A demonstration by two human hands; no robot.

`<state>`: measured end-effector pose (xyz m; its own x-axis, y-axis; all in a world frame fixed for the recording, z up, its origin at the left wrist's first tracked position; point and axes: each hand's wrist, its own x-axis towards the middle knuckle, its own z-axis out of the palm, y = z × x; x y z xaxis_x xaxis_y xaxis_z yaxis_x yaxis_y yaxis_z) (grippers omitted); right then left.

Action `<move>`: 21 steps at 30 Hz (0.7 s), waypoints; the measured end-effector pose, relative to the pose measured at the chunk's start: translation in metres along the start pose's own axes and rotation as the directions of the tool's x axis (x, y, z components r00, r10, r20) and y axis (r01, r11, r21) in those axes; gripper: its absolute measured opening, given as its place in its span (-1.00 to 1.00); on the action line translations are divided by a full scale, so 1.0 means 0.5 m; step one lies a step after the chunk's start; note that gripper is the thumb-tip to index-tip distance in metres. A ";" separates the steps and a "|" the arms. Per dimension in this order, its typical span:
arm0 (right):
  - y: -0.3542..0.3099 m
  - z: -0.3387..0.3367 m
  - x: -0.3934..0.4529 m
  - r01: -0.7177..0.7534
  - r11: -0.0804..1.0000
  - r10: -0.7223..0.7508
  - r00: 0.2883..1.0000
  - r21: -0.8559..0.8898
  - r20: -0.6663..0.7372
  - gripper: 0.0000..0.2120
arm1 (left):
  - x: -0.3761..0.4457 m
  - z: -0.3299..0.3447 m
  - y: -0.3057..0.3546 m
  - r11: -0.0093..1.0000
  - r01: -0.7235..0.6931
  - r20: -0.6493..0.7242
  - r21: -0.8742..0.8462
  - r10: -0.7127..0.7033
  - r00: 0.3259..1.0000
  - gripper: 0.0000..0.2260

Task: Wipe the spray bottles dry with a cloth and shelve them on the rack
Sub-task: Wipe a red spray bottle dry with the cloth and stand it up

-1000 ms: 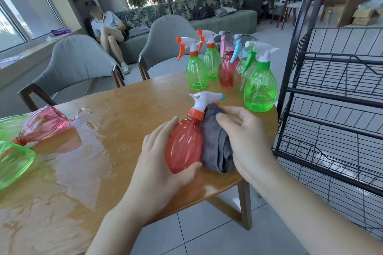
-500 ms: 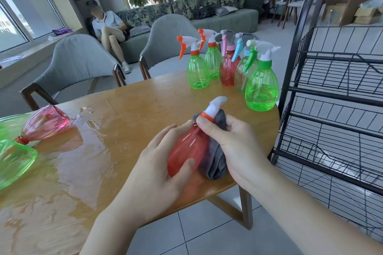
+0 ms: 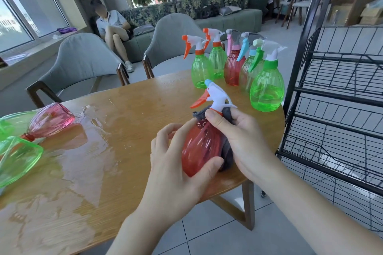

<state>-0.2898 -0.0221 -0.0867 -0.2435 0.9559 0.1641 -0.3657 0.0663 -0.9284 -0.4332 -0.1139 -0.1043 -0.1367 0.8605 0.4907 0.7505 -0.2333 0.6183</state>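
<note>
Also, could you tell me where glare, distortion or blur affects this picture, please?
Head view: window light glares off the wet table; the wide lens bows the rack; the green bottle at the left edge looks smeared; the hands, left and right, and the red bottle are sharp.

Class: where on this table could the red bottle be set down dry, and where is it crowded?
Dry bare wood lies between the puddle and the standing bottles. The far right corner is crowded with them; the left edge holds toppled bottles in water.

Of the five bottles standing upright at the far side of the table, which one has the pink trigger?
The red-bodied bottle in the middle of the standing group. The other four have green bodies, with orange, blue or green triggers.
</note>
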 end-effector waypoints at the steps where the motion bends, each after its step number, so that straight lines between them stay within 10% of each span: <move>1: 0.001 -0.004 0.004 -0.017 1.000 0.017 1.000 0.002 0.014 -0.85 | 0.001 -0.008 -0.002 0.993 0.037 0.048 -0.110 -0.032 0.998 -0.31; 5: 0.012 -0.002 0.008 0.010 0.999 -0.011 1.000 -0.046 -0.021 -0.75 | 0.011 -0.017 0.000 0.933 0.147 0.194 -0.328 -0.086 0.977 -0.32; 14: 0.016 0.014 -0.008 0.154 0.952 -0.190 0.975 -0.264 -0.117 -0.82 | -0.014 0.060 0.016 0.961 -0.031 -0.137 0.276 0.071 0.988 -0.16; 21: 0.000 0.002 0.004 0.119 0.962 -0.137 0.989 -0.245 -0.058 -0.83 | 0.009 -0.011 0.006 0.930 0.102 0.150 -0.353 -0.051 0.987 -0.38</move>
<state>-0.2911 -0.0203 -0.0858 -0.1382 0.9529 0.2700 -0.1603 0.2475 -0.9555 -0.4355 -0.1131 -0.0968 -0.0763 0.9297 0.3604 0.4555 -0.2890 0.8420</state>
